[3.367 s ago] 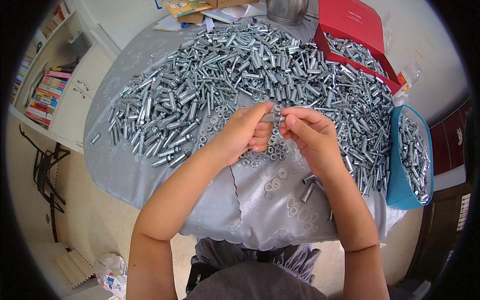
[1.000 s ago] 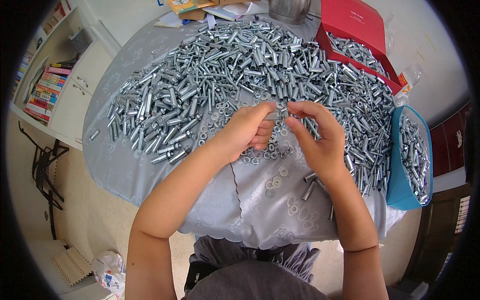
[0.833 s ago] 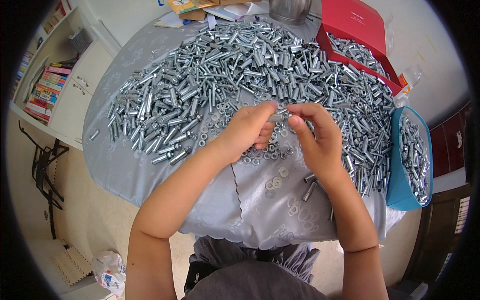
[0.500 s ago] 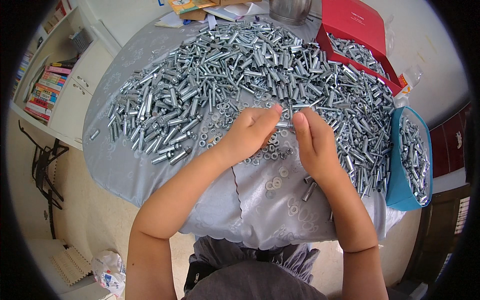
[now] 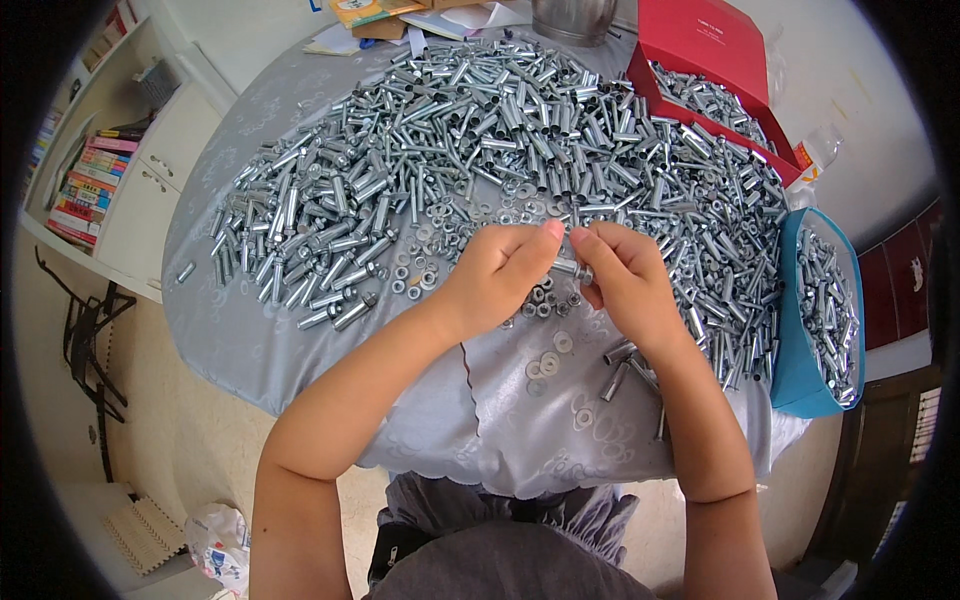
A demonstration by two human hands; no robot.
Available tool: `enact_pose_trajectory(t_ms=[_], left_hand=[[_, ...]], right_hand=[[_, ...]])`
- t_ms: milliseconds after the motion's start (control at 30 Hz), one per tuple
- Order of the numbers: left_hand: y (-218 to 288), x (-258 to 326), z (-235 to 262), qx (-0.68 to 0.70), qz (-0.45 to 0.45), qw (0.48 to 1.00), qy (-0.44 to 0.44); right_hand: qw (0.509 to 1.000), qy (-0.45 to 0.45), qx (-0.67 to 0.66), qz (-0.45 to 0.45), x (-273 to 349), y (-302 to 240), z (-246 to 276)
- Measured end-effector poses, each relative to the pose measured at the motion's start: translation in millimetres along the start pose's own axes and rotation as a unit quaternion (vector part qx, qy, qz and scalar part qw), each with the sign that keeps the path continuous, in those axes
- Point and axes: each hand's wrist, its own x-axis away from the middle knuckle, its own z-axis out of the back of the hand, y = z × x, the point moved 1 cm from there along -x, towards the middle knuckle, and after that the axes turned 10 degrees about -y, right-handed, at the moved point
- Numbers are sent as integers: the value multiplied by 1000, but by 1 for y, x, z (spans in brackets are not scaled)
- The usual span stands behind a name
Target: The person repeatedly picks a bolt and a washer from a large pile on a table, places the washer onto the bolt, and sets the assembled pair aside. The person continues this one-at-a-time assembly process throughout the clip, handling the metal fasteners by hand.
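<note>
Over the near middle of the table, my left hand is closed around a metal expansion bolt, whose sleeve and end stick out toward the right. My right hand pinches that end with thumb and fingers; any small nut or washer in this pinch is hidden. Behind both hands spreads a big heap of metal sleeves and bolts. Nuts lie just below the hands, partly covered by them. Flat washers rest on the cloth closer to me.
Assembled expansion bolts form the heap's left part. A red box and a teal bin, both holding metal parts, stand at the right. A metal pot and papers sit at the far edge. Loose sleeves lie near my right forearm.
My right hand has turned and moved left and slightly down, so its fingertips are now close against my left hand at the bolt's end. My left hand has barely shifted.
</note>
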Motion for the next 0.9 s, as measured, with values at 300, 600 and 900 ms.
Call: enact_pose_trajectory(t_ms=[300, 600, 900], left_hand=[[-3, -3, 4, 81, 31, 996, 10], [-5, -6, 11, 34, 46, 997, 44], [-7, -6, 8, 0, 59, 998, 26]], right_hand=[[999, 1, 37, -7, -1, 2, -1], [987, -35, 150, 41, 4, 0, -1], [991, 1, 127, 42, 3, -8, 5]])
